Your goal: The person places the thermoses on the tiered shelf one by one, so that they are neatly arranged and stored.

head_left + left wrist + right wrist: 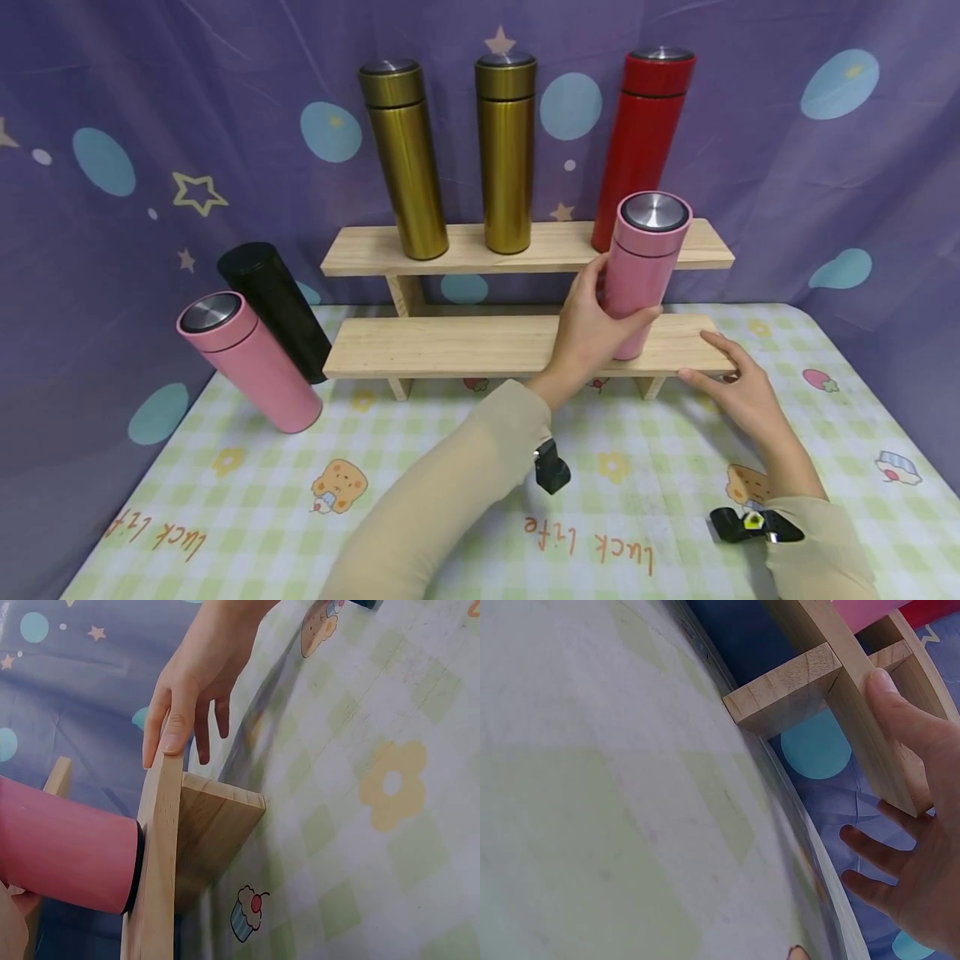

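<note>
My left hand (592, 327) grips a pink thermos bottle (643, 258) with a steel-topped lid, thumb across its front. The bottle leans slightly over the right part of the lower board of a two-tier wooden shelf (442, 346). In the left wrist view the base of the pink bottle (71, 844) meets the board's top or sits very close to it. At the board's right end, my right hand (738, 387) holds the corner, thumb on the front edge and forefinger on top. Its other fingers hang free in the right wrist view, past the board end (900, 776).
On the upper tier stand two gold bottles (408, 167) (507, 158) and a red bottle (647, 125), partly behind the pink one. Left of the shelf are another pink bottle (255, 367) and a black bottle (276, 308). A checked cloth (465, 467) covers the table.
</note>
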Demonstrator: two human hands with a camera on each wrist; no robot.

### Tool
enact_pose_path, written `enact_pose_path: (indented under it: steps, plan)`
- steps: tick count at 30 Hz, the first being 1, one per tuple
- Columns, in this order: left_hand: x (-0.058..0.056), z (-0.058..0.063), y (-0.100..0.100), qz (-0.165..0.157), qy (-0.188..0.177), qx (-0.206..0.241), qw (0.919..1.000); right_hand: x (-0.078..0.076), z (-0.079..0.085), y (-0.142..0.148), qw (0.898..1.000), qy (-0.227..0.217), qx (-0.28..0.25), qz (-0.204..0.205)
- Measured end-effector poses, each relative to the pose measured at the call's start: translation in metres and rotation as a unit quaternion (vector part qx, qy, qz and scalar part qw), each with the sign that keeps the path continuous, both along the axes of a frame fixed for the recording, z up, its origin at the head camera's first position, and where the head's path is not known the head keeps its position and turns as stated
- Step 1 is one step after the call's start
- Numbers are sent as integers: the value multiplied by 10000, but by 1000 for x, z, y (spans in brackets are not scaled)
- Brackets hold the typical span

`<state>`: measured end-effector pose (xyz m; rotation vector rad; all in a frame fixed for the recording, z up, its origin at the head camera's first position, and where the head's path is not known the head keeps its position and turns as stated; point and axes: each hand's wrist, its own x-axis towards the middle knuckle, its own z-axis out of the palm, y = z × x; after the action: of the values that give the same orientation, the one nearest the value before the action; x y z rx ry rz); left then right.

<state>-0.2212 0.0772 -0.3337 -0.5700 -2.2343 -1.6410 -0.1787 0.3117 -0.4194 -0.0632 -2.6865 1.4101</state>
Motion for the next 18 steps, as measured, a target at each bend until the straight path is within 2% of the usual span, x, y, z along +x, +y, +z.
enact_pose_path:
  steps: [8, 18]
  plan:
    - [-1, 2, 0, -59, -150, -73, 9998, 0, -1, 1, 10000, -10, 27, -2]
    - [-2, 5, 0, 18, -292, -376, 9989, 0, -1, 1, 10000, 41, 37, 23]
